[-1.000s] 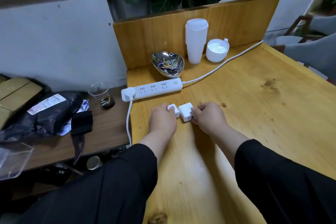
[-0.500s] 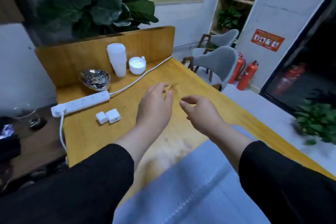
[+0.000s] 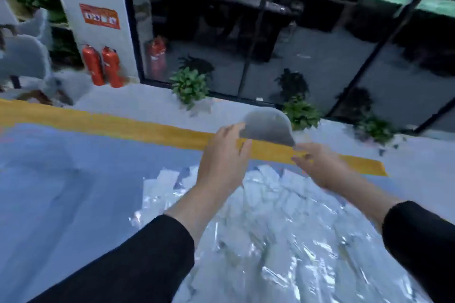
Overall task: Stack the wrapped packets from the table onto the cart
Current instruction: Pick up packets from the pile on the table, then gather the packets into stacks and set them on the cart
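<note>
A heap of shiny clear-wrapped packets [image 3: 270, 219] lies on a blue cloth [image 3: 73, 179] that covers the wooden table [image 3: 128, 125]. My left hand [image 3: 221, 160] hovers over the far edge of the heap with relaxed fingers and holds nothing. My right hand [image 3: 320, 165] reaches in from the right above the same edge, fingers extended, also holding nothing. The picture is motion-blurred. No cart is in view.
A grey chair back [image 3: 267, 128] rises just beyond the table's far edge, between my fingertips. Past it are grey floor, potted plants [image 3: 189, 83], two red fire extinguishers [image 3: 102, 66] by a white pillar, and a dark glass wall [image 3: 270, 32].
My view has swung right, from the power strip and white adapters to the packet heap. Both hands let go of the adapters and now hover over the packets.
</note>
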`<state>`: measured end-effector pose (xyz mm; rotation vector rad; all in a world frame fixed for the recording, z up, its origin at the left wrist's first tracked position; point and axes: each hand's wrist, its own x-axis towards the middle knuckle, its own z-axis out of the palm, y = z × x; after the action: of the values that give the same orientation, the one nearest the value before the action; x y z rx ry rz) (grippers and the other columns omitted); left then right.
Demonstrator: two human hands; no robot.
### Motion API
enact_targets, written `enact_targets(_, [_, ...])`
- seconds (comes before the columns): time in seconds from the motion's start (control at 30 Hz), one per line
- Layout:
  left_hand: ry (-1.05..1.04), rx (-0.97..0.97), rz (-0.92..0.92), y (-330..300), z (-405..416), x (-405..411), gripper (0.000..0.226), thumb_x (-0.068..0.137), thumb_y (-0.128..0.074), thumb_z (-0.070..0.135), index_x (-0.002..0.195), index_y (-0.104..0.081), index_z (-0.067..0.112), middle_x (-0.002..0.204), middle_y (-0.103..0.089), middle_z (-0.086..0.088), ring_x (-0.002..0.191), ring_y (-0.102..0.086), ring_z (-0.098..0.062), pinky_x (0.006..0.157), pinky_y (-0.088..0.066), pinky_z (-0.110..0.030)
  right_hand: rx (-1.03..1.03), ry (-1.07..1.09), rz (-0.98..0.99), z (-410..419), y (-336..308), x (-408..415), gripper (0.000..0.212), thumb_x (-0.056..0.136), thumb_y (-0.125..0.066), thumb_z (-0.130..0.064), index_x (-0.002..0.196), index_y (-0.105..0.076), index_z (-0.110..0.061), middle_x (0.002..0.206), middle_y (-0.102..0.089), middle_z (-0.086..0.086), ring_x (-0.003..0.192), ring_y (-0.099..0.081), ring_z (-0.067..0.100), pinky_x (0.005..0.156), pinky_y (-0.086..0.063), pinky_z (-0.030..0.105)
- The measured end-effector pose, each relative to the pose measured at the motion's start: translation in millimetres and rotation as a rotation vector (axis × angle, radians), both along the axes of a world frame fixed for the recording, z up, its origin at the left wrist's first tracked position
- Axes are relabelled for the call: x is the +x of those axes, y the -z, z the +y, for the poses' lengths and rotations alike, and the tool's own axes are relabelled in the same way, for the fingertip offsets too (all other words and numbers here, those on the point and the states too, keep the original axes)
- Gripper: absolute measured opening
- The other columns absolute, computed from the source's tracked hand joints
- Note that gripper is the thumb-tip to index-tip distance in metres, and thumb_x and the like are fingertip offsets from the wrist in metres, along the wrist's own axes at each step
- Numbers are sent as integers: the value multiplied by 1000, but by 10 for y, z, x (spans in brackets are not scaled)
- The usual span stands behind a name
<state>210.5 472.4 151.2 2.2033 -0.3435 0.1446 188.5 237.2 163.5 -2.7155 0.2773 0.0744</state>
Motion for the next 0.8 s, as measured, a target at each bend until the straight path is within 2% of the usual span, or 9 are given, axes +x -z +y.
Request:
enact_targets(0.1, [123, 100, 103, 494, -1253, -565, 46, 104, -52, 30, 147, -48, 18, 147, -50, -5, 137, -44, -25, 110, -39, -41, 56, 145, 20, -1275, 426, -865, 33, 97, -62, -36, 128, -65, -22, 122, -67, 2, 102, -64, 22, 89, -49, 33])
enact_targets(0.2, [236, 230, 188, 940, -2113, -1077, 48, 103, -51, 33, 150, -44, 24, 150, -47, 0, 137, -46, -22, 111, -38, -39, 106, 210, 14, -2065, 974, -1551, 30, 94, -68, -35, 121, -68, -22, 122, -67, 3, 109, -66, 24, 99, -49, 42])
enact_targets(0.27, [280, 315, 222, 1135, -2484, -1339, 50, 104, -48, 37, 153, -39, 28, 153, -43, 3, 137, -45, -20, 111, -36, -36, 93, 196, 21, -2351, 1295, -1900, 33, 94, -67, -36, 124, -67, -22, 125, -64, 0, 115, -64, 23, 103, -47, 43])
enact_targets(0.33, [305, 366, 232, 1285, -2764, -1535, 51, 105, -46, 39, 154, -38, 28, 154, -42, 5, 138, -44, -18, 112, -34, -35, 70, 173, 34, -2520, 1518, -2162, 37, 94, -66, -37, 127, -66, -20, 131, -62, -1, 121, -60, 21, 106, -44, 38])
enact_targets(0.53, [409, 466, 135, 1842, -3417, -1896, 46, 98, -60, 37, 142, -55, 27, 147, -53, 1, 136, -51, -22, 111, -40, -42, 11, 287, 62, -2928, 2195, -2636, 55, 92, -63, -51, 140, -56, -26, 152, -47, -2, 139, -45, 22, 116, -35, 42])
enact_targets(0.6, [459, 508, 53, 2100, -3642, -1950, 48, 88, -71, 42, 133, -61, 29, 142, -59, 0, 131, -56, -23, 105, -47, -48, 35, 323, 21, -3033, 2429, -2743, 61, 93, -55, -59, 142, -55, -23, 152, -46, -2, 142, -42, 22, 117, -33, 44])
enact_targets(0.67, [498, 573, -21, 2346, -3835, -1982, 53, 84, -73, 49, 133, -60, 31, 143, -59, -2, 132, -56, -25, 106, -45, -52, 38, 339, -20, -3103, 2642, -2837, 73, 94, -38, -72, 143, -54, -21, 153, -44, -5, 144, -38, 19, 119, -31, 45])
enact_targets(0.73, [517, 599, -74, 2569, -3932, -1992, 54, 87, -63, 54, 135, -57, 31, 148, -55, -5, 136, -51, -28, 107, -40, -56, -39, 321, -52, -3119, 2832, -2903, 83, 93, -21, -78, 145, -52, -21, 157, -39, -10, 148, -32, 12, 121, -25, 46])
enact_targets(0.8, [526, 628, -92, 2737, -3952, -2007, 56, 92, -43, 57, 139, -56, 30, 152, -50, -7, 141, -46, -30, 109, -38, -60, -96, 313, -80, -3104, 2954, -2933, 82, 94, -16, -76, 148, -49, -25, 160, -34, -14, 150, -23, 4, 123, -19, 43])
